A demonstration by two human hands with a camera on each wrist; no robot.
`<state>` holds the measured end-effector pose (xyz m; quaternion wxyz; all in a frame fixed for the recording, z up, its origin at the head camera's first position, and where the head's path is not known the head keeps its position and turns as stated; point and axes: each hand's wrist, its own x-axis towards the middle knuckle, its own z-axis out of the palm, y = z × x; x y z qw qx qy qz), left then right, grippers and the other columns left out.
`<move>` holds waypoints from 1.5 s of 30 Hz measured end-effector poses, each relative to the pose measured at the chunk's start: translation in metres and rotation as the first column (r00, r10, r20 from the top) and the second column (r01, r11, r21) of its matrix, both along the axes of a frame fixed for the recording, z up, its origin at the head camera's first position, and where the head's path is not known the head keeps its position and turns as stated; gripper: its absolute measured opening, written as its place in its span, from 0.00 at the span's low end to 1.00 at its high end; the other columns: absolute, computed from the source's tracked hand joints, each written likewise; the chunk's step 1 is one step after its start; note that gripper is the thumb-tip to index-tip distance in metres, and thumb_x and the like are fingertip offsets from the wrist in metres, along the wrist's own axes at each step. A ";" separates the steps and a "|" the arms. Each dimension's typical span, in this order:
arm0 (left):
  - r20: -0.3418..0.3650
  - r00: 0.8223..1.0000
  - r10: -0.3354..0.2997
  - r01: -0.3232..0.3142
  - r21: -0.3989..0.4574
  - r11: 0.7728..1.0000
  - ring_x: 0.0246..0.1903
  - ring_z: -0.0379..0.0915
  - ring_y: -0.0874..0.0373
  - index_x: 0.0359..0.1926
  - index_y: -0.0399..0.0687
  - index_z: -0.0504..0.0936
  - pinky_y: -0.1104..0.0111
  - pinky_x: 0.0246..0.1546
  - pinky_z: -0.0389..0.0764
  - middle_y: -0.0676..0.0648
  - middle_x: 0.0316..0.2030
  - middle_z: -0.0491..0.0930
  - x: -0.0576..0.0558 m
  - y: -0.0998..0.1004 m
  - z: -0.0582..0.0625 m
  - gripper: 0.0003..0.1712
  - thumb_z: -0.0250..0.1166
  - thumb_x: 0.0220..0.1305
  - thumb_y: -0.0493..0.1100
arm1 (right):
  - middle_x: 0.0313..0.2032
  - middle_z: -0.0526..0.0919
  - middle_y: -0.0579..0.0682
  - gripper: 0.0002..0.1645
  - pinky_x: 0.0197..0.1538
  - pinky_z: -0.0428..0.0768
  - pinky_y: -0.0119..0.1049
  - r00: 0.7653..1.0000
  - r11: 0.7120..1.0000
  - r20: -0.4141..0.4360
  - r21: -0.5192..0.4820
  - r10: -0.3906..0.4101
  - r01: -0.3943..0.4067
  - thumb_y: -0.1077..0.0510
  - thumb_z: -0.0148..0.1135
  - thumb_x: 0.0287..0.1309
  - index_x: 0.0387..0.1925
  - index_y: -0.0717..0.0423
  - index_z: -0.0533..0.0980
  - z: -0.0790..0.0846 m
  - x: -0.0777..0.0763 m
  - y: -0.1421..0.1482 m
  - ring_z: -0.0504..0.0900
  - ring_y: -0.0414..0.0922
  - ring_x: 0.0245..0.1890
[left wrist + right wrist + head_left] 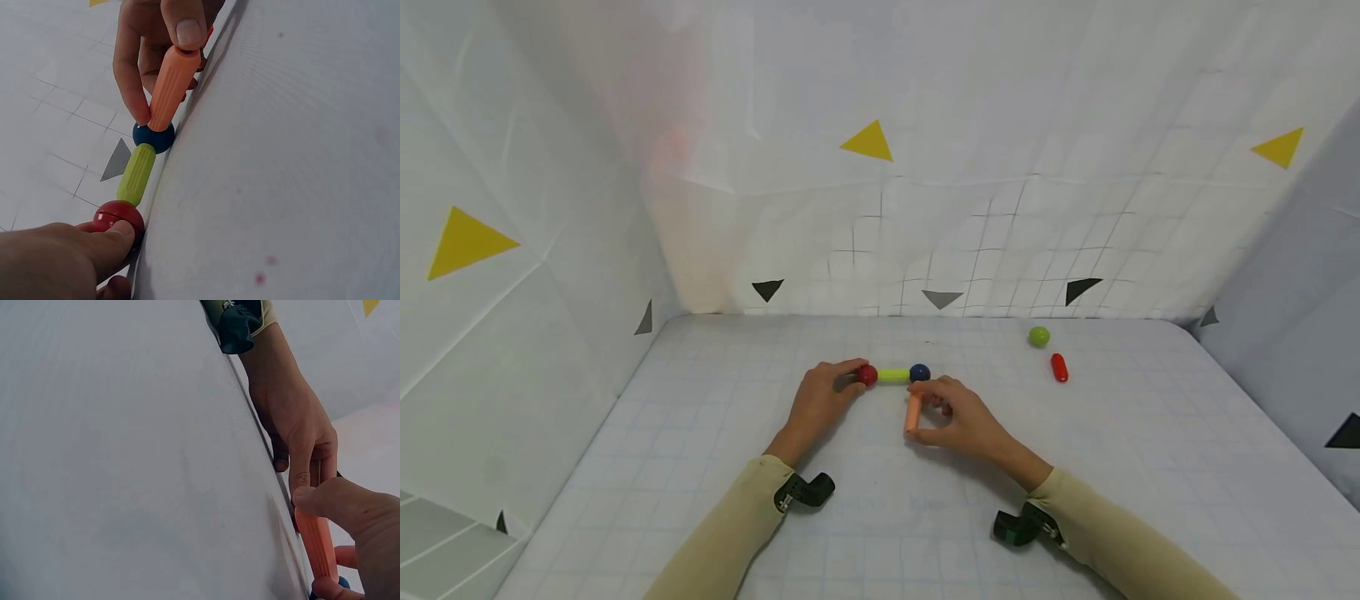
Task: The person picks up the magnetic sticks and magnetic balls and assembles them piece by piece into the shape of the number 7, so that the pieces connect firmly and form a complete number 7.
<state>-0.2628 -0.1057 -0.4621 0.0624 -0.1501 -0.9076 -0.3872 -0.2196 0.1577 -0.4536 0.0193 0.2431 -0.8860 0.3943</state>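
Observation:
On the table a short yellow-green rod (893, 376) joins a red ball (867, 375) on its left to a dark blue ball (920, 373) on its right. My left hand (822, 407) pinches the red ball between thumb and fingers. Between thumb and forefinger, my right hand (961, 421) holds an orange ribbed rod (913, 413) by its two ends. The rod's far end lies at the blue ball; in the left wrist view this orange rod (172, 90) appears to touch the blue ball (154, 136), though whether it is attached I cannot tell.
A green ball (1039, 336) and a red rod (1059, 367) lie apart at the back right of the white gridded table (865, 533). White sheets with yellow and black triangles rise behind the table and along both sides.

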 end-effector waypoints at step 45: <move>0.005 0.998 -0.063 0.063 -0.050 0.997 0.63 0.75 0.48 0.65 0.47 0.83 0.53 0.65 0.72 0.46 0.58 0.84 0.001 0.002 0.014 0.25 0.73 0.67 0.40 | 0.44 0.79 0.49 0.37 0.48 0.80 0.44 0.998 0.999 -0.045 -0.011 -0.033 0.032 0.53 0.84 0.50 0.62 0.56 0.79 -0.003 0.002 -0.004 0.77 0.47 0.43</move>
